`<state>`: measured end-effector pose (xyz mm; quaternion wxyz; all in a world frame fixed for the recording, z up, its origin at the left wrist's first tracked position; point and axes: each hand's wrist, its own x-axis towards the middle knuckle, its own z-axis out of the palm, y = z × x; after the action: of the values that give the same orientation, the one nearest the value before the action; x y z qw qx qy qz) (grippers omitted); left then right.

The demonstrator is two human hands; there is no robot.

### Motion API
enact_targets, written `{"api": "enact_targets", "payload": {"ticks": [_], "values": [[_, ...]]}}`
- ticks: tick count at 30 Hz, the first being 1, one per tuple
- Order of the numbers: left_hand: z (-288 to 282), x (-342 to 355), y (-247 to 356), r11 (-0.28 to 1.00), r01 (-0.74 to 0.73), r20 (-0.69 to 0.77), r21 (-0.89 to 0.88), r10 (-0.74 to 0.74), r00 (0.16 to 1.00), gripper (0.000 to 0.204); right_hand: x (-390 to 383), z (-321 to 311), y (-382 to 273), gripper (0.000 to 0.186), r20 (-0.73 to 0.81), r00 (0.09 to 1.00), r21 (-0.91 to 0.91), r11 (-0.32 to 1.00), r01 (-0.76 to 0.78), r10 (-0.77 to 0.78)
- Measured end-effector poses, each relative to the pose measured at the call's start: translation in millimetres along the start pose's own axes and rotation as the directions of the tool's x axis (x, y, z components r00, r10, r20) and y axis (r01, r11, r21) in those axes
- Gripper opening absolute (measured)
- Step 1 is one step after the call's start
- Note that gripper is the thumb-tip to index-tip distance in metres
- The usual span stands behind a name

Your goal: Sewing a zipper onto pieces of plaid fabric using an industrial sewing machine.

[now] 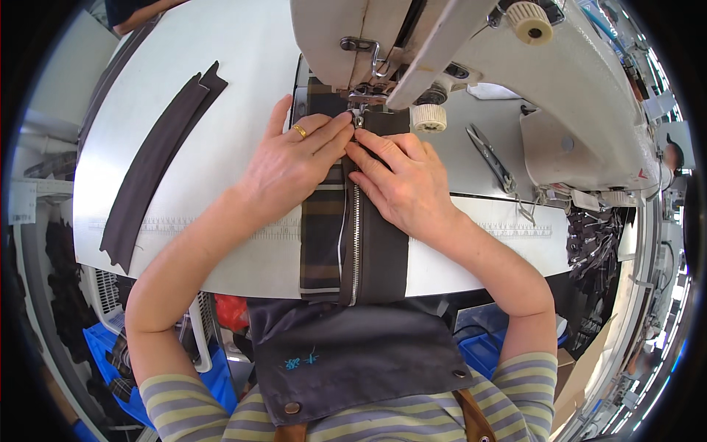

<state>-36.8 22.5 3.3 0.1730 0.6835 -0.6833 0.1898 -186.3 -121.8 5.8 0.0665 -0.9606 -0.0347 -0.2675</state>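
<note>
A long metal zipper runs toward me along the seam between a plaid fabric strip on the left and a plain dark fabric strip on the right. The far end of the zipper lies under the presser foot of a sewing machine. My left hand lies on the plaid side, fingers stretched out, fingertips just before the foot. On the dark strip rests my right hand, its slightly bent fingers pressing down along the zipper. The fingertips of both hands nearly meet there.
Dark cut fabric strips lie on the white table at left. Thread snips rest right of the machine head. Many zipper ends hang at the table's right edge. A blue crate stands below left; another person's arm shows far left.
</note>
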Motion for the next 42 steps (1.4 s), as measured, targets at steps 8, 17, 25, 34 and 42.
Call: {"api": "enact_targets", "payload": {"ticks": [8, 17, 25, 34, 42], "values": [[-2.8, 6.9, -0.3, 0.999, 0.051, 0.053, -0.009, -0.05, 0.997, 0.029, 4.6, 2.1, -1.9, 0.036, 0.017, 1.0, 0.012, 1.0, -0.001, 0.001], [-36.5, -40.2, -47.4, 0.965, 0.249, -0.101, 0.083, -0.241, 0.965, 0.024, 4.2, -5.6, -2.1, 0.038, 0.038, 0.999, -0.01, 1.0, -0.018, 0.018], [-60.5, -129.8, -111.6, 0.787, 0.572, -0.153, 0.231, -0.551, 0.82, 0.027, 0.8, -3.8, -5.1, 0.038, 0.022, 1.0, -0.002, 1.0, -0.006, 0.007], [-61.1, -104.7, -105.3, 0.774, 0.562, -0.164, 0.291, -0.539, 0.827, 0.023, 4.9, -5.9, -3.8, 0.036, 0.011, 1.0, -0.008, 1.0, 0.003, -0.003], [-62.9, -119.8, -135.5, 0.456, 0.727, -0.098, -0.514, -0.873, 0.478, 0.02, 5.0, -5.8, -2.9, 0.035, -0.006, 1.0, 0.003, 1.0, 0.016, -0.016]]}}
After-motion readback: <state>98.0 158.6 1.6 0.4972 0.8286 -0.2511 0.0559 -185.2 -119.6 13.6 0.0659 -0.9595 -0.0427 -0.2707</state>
